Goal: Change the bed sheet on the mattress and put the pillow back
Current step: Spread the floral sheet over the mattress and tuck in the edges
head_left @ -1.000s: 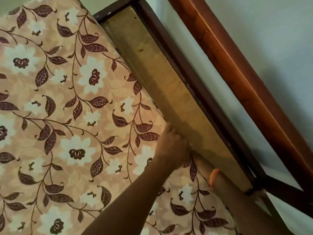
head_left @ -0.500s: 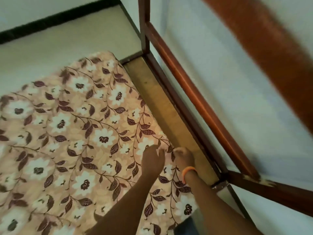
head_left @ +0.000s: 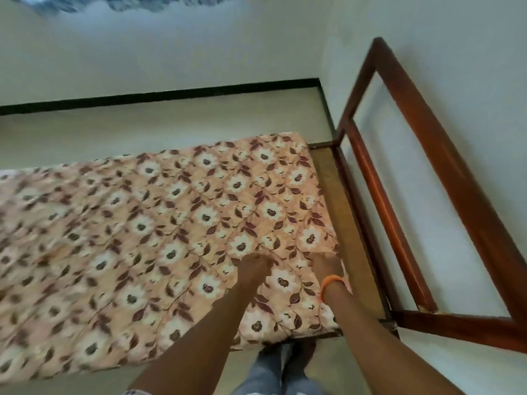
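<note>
pulled back and up since half a second ago, with the whole width of the floral mattress (head_left: 171, 223) now in view instead of only its corner by the frame. nearest, at the bottom edge: jeans-clad legs (head_left: 265, 372) standing against the near side of the bed. just beyond, both forearms reaching out over the mattress. left hand (head_left: 253, 266) lying on the floral cover, fingers bunched together on the fabric; whether pinching cloth or merely pressing, cannot tell through the blur. right hand (head_left: 328, 263), with an orange band (head_left: 330, 283) at the wrist, set at the mattress edge beside the bare board (head_left: 342, 212); fingers hidden against the fabric, so grasp cannot be told either. mattress lying flat on the bed, apart from the wooden bed frame (head_left: 427, 166) by that strip of board. farther off: pale floor (head_left: 142, 124), a dark skirting line (head_left: 156, 95), then the white wall (head_left: 171, 47). blurred blue-grey fabric (head_left: 128, 4) at the very top edge.
</note>
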`<state>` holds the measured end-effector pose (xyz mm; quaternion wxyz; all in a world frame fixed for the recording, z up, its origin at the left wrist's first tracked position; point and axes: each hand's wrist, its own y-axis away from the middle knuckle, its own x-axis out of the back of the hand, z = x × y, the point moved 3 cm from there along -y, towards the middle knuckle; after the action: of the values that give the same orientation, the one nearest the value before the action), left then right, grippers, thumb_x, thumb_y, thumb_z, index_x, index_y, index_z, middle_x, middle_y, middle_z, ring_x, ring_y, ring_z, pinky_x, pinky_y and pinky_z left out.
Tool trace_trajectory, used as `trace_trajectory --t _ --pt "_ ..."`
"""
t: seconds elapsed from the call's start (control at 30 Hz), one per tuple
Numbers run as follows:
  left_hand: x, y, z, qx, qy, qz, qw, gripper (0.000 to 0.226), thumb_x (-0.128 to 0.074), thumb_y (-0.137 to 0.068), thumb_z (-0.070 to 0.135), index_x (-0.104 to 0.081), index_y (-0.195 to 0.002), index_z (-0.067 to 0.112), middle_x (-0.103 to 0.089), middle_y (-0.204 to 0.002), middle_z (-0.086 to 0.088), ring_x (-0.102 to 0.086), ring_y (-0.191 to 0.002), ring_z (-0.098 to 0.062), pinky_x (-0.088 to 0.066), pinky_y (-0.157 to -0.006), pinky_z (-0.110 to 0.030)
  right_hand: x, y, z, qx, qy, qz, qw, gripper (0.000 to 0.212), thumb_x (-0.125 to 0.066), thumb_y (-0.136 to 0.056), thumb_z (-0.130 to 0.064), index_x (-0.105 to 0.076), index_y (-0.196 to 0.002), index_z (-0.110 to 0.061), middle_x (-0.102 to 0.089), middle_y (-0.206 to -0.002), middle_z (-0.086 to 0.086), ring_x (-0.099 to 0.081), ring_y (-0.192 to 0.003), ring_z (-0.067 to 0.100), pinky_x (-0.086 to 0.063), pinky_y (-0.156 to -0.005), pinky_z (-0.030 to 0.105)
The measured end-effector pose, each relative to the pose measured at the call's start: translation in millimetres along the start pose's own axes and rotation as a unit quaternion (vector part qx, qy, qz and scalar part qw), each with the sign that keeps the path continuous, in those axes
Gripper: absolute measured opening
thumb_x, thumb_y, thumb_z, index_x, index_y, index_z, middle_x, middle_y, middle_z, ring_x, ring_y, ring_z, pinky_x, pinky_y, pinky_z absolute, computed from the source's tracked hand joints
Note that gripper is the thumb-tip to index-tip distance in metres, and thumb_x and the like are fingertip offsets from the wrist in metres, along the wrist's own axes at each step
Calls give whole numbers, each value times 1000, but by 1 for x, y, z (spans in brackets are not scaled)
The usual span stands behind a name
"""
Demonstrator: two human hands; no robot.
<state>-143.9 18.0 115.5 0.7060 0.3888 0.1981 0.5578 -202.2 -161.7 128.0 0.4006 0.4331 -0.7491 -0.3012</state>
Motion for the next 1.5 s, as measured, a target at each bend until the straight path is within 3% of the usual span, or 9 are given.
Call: trace_trajectory --t 0.07,0.13,0.27,0.63,0.87,1.0,1.27,1.33,1.5 --pt "36 24 -9 14 54 24 998 12 -64 -86 14 -68 -83 3 -67 -76 -10 -56 -59 -18 -37 -46 -22 -36 25 -6 32 -18 3 999 11 -56 -85 -13 -60 -81 -3 -65 -81 19 -54 -68 29 -38 -56 27" --pt "78 41 -17 15 90 53 994 13 -61 -89 12 -69 -88 2 -65 -72 -4 -55 -57 -16 -37 -46 -22 -77 52 -15 56 -30 -20 998 16 -57 -86 -13 -62 -74 -6 -67 -73 13 -56 -64 25 -42 -57 27" --pt "179 69 -27 -21 160 99 982 13 -59 -92 12 -69 -86 6 -66 -73 -3 -57 -63 -18 -41 -54 -24 -160 99 -24 80 -16 -61 995 22 -61 -87 -13 -66 -69 -1 -64 -65 11 -59 -68 27 -52 -73 43" --pt "524 124 -124 -58 251 198 946 14 -57 -95 13 -67 -91 4 -69 -82 -9 -61 -66 -20 -45 -52 -25 -499 259 -48 97 -38 -144 984 14 -58 -90 -7 -65 -80 0 -64 -71 11 -56 -62 22 -41 -56 27" --pt "726 149 -174 -72 313 288 902 26 -54 -96 9 -59 -118 22 -66 -106 -10 -62 -76 -23 -47 -64 -34 -700 339 -66 109 0 -211 971 14 -58 -91 -10 -65 -82 -2 -65 -71 9 -58 -63 20 -41 -56 27" --pt "822 153 -208 -49 345 315 883 25 -54 -97 10 -57 -120 19 -65 -101 -9 -61 -73 -22 -46 -51 -28 -812 366 -70 94 -4 -235 967 13 -58 -91 -10 -66 -86 -2 -64 -69 9 -57 -63 20 -43 -58 29" --pt "1027 158 -249 -28 324 353 877 23 -54 -93 4 -60 -114 13 -63 -87 -8 -55 -61 -17 -40 -48 -27 -1021 449 -72 55 5 -296 954 13 -56 -87 -5 -64 -79 2 -60 -65 11 -50 -52 21 -38 -51 26" --pt "1076 157 -255 -34 321 360 875 22 -54 -93 5 -61 -112 14 -64 -92 -9 -57 -65 -19 -40 -49 -26 -1067 471 -79 62 13 -296 953 15 -56 -88 -7 -67 -87 3 -65 -68 10 -54 -54 20 -39 -53 26" --pt "1185 136 -278 -34 350 336 874 22 -54 -92 5 -61 -111 12 -62 -90 -9 -60 -68 -24 -43 -51 -29 -1164 512 -97 90 37 -281 955 17 -53 -89 -4 -63 -76 -2 -64 -72 8 -57 -61 18 -38 -61 28"
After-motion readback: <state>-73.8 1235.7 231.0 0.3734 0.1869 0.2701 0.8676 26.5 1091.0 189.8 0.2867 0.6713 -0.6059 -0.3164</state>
